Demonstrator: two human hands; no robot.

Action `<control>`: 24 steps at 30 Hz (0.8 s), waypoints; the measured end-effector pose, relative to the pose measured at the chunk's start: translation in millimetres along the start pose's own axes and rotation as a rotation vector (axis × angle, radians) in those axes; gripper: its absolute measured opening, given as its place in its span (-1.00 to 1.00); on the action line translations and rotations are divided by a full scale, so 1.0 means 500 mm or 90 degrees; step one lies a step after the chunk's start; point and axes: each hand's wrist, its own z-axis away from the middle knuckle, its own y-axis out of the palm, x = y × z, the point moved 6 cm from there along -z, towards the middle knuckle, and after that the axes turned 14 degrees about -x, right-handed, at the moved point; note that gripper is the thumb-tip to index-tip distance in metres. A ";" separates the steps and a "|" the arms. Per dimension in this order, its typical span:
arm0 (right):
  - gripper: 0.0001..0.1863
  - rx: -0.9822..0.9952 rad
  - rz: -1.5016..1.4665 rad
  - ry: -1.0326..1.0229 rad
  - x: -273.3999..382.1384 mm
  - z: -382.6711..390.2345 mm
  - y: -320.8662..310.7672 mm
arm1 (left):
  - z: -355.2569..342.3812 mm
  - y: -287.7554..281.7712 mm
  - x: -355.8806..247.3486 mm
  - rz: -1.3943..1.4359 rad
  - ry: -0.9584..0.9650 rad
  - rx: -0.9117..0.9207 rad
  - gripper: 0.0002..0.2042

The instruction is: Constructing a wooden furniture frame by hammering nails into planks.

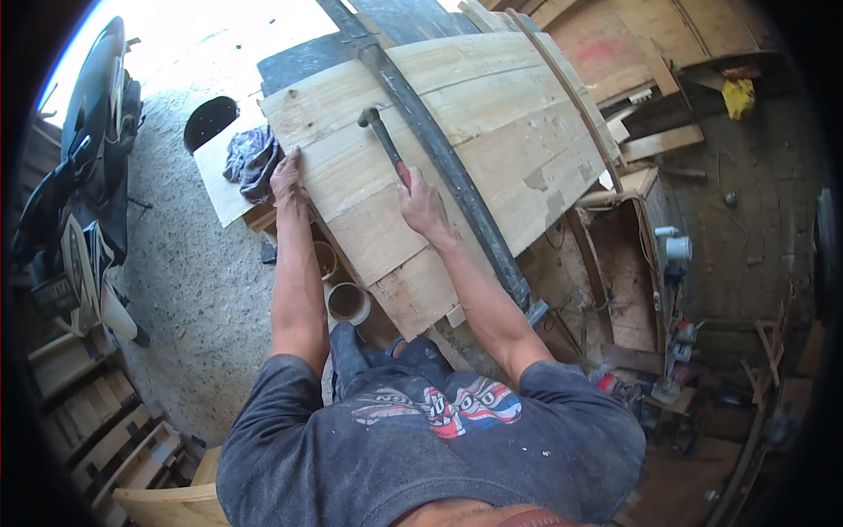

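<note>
A hammer [383, 140] with a dark head and a reddish grip is in my right hand [423, 206], its head over the pale boards. Those boards lie side by side as a wide wooden panel [351, 189] in front of me. A long dark metal bar clamp [439, 158] crosses the panel from the far side to the near right. My left hand [288, 176] rests at the panel's left edge, fingers pressed together there; whether they grip the edge is hard to make out. Beside that hand a crumpled purple-grey cloth [250, 162] lies on a pale board [211, 180].
Below the panel's left edge stands a white bucket [348, 303]. A motorbike [83, 193] is parked at the far left on rough concrete. An open wooden cabinet [615, 263] stands right, with wood scraps [663, 142] and a yellow bag [738, 97] beyond.
</note>
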 end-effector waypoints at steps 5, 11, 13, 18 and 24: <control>-0.68 -0.079 -0.057 0.007 0.038 -0.039 -0.052 | 0.038 0.028 -0.008 -0.021 -0.033 0.012 -0.58; -0.65 0.022 0.060 0.008 0.034 -0.056 -0.020 | 0.053 0.034 -0.035 -0.018 -0.019 0.025 -0.52; -0.67 -0.026 -0.006 0.068 0.034 -0.026 -0.031 | 0.061 0.031 -0.031 -0.037 -0.019 0.025 -0.50; -0.65 0.010 0.003 0.105 -0.011 -0.014 -0.035 | 0.073 0.036 -0.033 -0.070 -0.018 0.016 -0.49; -0.60 -0.024 -0.075 0.140 -0.008 0.000 -0.120 | 0.004 -0.013 -0.012 -0.027 -0.137 0.021 -0.58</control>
